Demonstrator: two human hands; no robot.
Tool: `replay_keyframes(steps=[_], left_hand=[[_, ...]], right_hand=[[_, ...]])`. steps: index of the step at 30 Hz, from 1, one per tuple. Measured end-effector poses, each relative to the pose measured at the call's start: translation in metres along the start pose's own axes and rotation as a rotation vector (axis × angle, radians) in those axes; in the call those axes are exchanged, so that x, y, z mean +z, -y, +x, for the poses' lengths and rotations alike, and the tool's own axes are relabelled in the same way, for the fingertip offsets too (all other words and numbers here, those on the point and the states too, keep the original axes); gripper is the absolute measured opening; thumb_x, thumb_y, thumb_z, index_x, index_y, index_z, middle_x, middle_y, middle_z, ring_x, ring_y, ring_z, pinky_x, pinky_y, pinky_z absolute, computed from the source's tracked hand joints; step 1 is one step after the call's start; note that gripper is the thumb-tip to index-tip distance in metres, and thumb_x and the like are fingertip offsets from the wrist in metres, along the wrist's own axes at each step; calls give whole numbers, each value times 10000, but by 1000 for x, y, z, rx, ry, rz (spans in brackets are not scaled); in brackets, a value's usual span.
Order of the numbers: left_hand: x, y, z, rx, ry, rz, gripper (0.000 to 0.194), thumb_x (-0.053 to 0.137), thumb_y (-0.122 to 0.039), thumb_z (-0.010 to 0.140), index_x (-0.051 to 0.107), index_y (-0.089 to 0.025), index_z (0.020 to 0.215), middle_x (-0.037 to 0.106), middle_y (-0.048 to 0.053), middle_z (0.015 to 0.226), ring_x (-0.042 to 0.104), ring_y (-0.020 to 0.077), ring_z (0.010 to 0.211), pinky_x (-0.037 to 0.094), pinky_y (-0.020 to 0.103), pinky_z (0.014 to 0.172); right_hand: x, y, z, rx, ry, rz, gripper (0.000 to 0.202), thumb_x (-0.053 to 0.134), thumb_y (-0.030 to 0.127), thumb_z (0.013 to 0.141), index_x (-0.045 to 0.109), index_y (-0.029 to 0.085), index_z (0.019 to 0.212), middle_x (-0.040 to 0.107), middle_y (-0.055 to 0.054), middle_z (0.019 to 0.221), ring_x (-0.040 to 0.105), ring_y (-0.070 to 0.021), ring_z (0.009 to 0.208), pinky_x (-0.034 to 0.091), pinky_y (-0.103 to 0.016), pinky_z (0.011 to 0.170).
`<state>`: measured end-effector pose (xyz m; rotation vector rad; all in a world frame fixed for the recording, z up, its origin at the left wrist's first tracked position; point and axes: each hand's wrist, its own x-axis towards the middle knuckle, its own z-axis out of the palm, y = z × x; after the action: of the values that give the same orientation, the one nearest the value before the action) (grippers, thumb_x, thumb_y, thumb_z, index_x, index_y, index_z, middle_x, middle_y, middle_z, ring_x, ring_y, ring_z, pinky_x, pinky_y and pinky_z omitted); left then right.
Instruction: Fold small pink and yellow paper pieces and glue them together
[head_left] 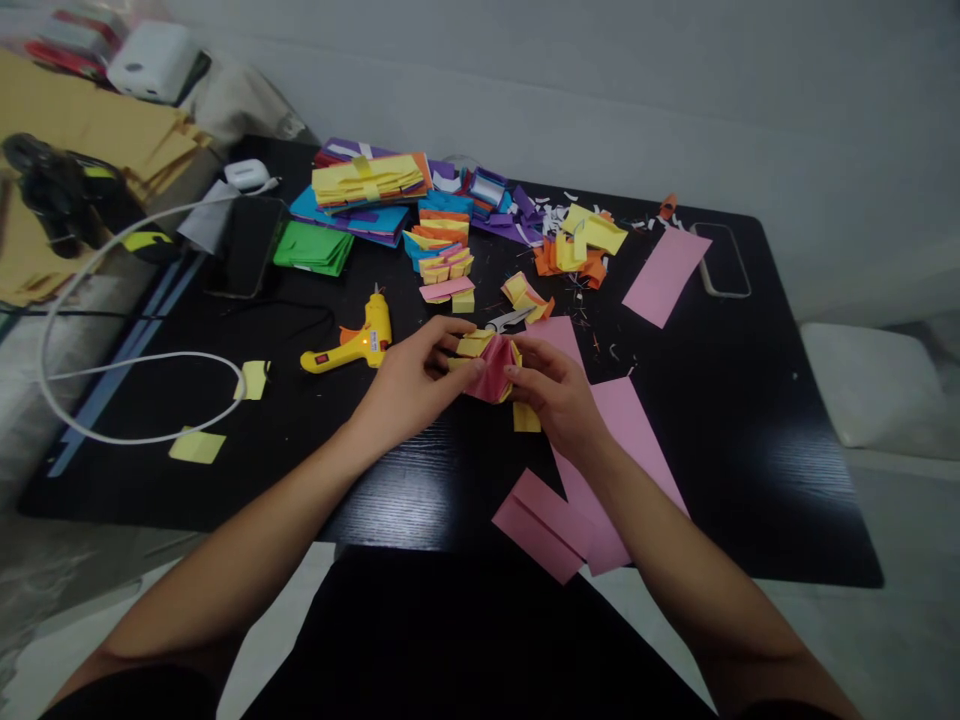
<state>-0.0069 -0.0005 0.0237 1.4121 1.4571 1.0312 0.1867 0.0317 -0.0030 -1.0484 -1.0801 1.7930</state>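
Between my two hands is a folded pink and yellow paper piece (491, 372), its pink folds fanned open toward me. My left hand (420, 370) pinches its left side, thumb in front. On the right side, the thumb and fingers of my right hand (555, 385) grip the other edge. Just behind the piece lie scissors (508, 320), partly covered. A yellow glue gun (356, 338) with a small lit light rests left of my left hand. Pink paper sheets (637, 425) extend under and beside my right forearm, and a folded pink sheet (544, 525) lies at the table's front edge.
Stacked coloured papers (367, 182), folded paper pieces (442, 240) and paper scraps (574, 250) line the back of the black table (765, 400). A white cable (142, 440) loops at left near yellow slips (197, 446). A phone case (726, 262) lies at the right.
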Motion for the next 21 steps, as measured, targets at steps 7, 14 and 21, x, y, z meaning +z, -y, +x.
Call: replay_keyframes(steps=[7, 14, 21], left_hand=[[0, -2, -2, 43, -27, 68, 427, 688, -265, 864, 645, -224, 1287, 665, 30, 1012, 650, 135, 753, 539, 255, 678], [-2, -5, -1, 10, -62, 87, 432, 673, -228, 840, 645, -200, 1270, 671, 32, 1003, 652, 135, 728, 546, 267, 682], [0, 4, -1, 103, -96, 253, 483, 723, -277, 829, 631, -225, 1300, 676, 64, 1081, 664, 195, 886, 558, 305, 757]], right_hand=[[-1, 0, 0, -10, -14, 2, 392, 843, 310, 749, 733, 285, 1125, 751, -14, 1136, 707, -208, 985, 639, -347, 777], [0, 1, 0, -65, -61, -38, 372, 825, 294, 762, 735, 293, 1124, 739, -6, 1123, 699, -201, 971, 619, -344, 796], [6, -3, -5, -298, -151, -305, 397, 827, 346, 787, 676, 286, 1149, 702, -43, 1157, 686, -203, 912, 607, -346, 782]])
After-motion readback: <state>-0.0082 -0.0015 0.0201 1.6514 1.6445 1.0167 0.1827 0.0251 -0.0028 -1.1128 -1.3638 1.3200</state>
